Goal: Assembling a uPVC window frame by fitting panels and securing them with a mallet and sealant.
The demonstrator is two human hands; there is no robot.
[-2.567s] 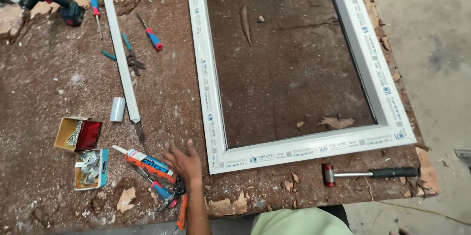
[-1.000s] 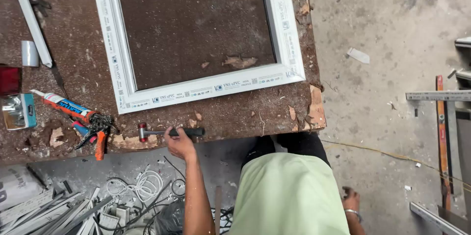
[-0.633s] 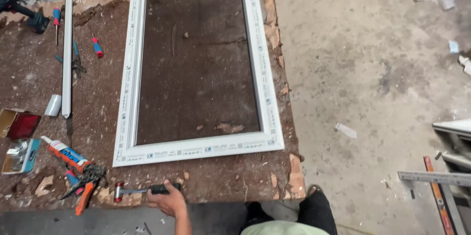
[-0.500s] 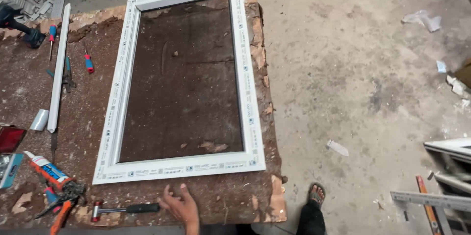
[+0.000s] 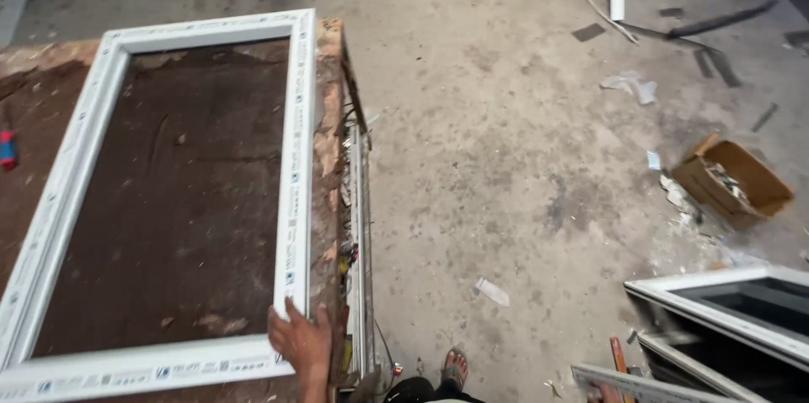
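My left hand [image 5: 302,342] grips the near right corner of the white window frame [image 5: 291,167], which lies flat on the worn brown worktable [image 5: 168,201].

Fingers curl over the corner joint, thumb on the outer edge; my right hand is out of view. To handle it well, I judge I should keep the frame flat and the grip close to the joint, so the long rails don't twist. Small blue-and-white label strips run along the rail just above my fingers and along the bottom rail to their left. Well off to my right, an open brown cardboard box [image 5: 731,180] sits on the concrete floor [image 5: 522,142].
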